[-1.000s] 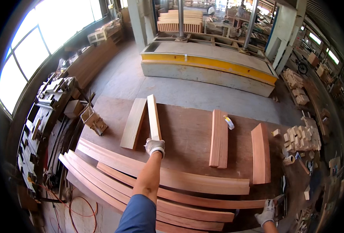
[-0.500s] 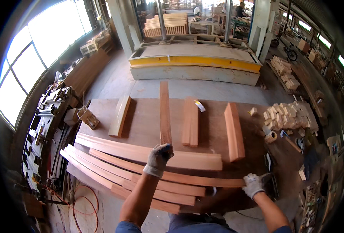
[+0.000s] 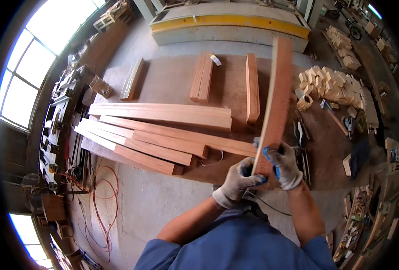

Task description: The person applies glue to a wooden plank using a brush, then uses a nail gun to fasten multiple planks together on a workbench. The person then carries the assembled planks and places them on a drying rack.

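Reddish wood, one board (image 3: 278, 105) with a paler narrow edge, is up in both gloved hands, slanting above the near right part of the brown tabletop (image 3: 165, 85). The left hand (image 3: 240, 181) has its grip closed around the board's lower end from the left; the right hand (image 3: 284, 165) has its grip clasped on it from the right, slightly higher. Long boards (image 3: 163, 114) lie side by side to the left. Farther back rests a pair of short boards (image 3: 201, 76); pale blocks (image 3: 327, 85) and a hammer (image 3: 336, 120) sit to the right.
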{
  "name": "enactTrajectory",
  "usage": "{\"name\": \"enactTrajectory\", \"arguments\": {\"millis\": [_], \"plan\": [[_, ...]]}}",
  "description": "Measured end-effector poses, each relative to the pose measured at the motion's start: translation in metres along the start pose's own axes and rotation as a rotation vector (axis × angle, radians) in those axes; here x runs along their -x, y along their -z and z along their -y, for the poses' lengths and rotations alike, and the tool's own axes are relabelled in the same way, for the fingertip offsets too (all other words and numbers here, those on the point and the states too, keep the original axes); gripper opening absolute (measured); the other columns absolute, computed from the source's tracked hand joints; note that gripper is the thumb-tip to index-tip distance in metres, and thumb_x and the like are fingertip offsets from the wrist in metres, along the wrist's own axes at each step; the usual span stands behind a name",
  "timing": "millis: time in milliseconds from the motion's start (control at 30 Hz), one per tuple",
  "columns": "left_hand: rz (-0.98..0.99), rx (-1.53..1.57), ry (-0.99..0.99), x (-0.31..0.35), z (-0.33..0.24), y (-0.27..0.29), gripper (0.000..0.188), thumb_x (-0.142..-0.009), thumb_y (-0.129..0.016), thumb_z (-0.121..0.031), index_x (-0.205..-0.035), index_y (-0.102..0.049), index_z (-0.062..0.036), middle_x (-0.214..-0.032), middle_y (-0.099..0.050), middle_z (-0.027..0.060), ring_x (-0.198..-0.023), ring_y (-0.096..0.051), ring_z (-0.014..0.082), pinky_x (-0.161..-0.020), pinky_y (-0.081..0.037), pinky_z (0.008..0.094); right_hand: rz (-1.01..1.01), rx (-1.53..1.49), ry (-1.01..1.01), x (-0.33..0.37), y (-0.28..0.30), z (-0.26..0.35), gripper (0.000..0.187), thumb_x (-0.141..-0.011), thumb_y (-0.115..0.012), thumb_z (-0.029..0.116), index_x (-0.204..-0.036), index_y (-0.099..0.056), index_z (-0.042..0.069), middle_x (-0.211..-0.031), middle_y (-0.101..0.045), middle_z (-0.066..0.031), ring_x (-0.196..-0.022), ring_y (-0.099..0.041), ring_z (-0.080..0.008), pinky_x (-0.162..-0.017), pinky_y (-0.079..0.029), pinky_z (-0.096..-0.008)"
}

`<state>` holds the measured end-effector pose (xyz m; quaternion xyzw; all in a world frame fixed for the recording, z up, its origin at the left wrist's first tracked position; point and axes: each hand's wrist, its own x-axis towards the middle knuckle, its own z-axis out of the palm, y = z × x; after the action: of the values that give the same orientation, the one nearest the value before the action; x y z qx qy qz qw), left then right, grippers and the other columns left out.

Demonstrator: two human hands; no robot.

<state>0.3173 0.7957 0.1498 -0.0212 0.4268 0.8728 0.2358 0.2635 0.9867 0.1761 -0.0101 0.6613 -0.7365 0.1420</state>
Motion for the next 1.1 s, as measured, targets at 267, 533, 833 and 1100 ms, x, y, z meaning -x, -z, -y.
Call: {"name": "enactTrajectory", "arguments": {"millis": [267,533,833,1100], "plan": [[0.089,-1.326,-0.027,-0.003,0.019,0.022,0.074,-0.085,-0.087,-0.032,-0.147,-0.057,-0.0061,-0.138,-0.066,0.0229,-0.124,-0.066,0.0355,-0.113,-0.046,0.0489,-0.287,0.82,0.115,0.024,0.048,-0.004,0.044,-0.082,-0.088,0.021,-0.116,-0.068,0.0,-0.105,-0.071,-0.0136,-0.101,-0.068,-0.0262,-0.091,-0.055,-0.0385],[0.21,-2.142,-0.438,-0.087,-0.051,0.042,0.085,-0.082,-0.084,-0.03,-0.156,-0.048,-0.0081,-0.163,-0.044,0.0198,-0.153,-0.038,0.0392,-0.128,-0.027,0.0546,0.198,1.286,0.283,-0.027,0.056,-0.04,0.056,-0.075,-0.088,0.033,-0.117,-0.068,0.001,-0.123,-0.068,-0.0187,-0.12,-0.062,-0.0374,-0.108,-0.048,-0.0465],[0.214,-2.009,-0.109,-0.115,-0.043,0.091,0.044,-0.08,-0.082,-0.022,-0.118,-0.068,-0.0061,-0.115,-0.071,0.0164,-0.116,-0.065,0.0378,-0.103,-0.052,0.0462,0.271,1.415,0.007,-0.055,0.081,-0.057,0.05,-0.082,-0.078,0.027,-0.127,-0.066,0.011,-0.124,-0.069,-0.0139,-0.123,-0.062,-0.0339,-0.108,-0.048,-0.045],[0.249,-2.053,-0.019,-0.12,-0.032,0.099,0.05,-0.081,-0.08,-0.021,-0.126,-0.067,-0.0037,-0.12,-0.071,0.0179,-0.119,-0.065,0.0372,-0.104,-0.052,0.0454,0.207,1.377,-0.008,-0.047,0.087,-0.083,0.046,-0.083,-0.076,0.024,-0.125,-0.064,0.012,-0.122,-0.069,-0.0151,-0.121,-0.064,-0.0336,-0.106,-0.049,-0.0444]]}}
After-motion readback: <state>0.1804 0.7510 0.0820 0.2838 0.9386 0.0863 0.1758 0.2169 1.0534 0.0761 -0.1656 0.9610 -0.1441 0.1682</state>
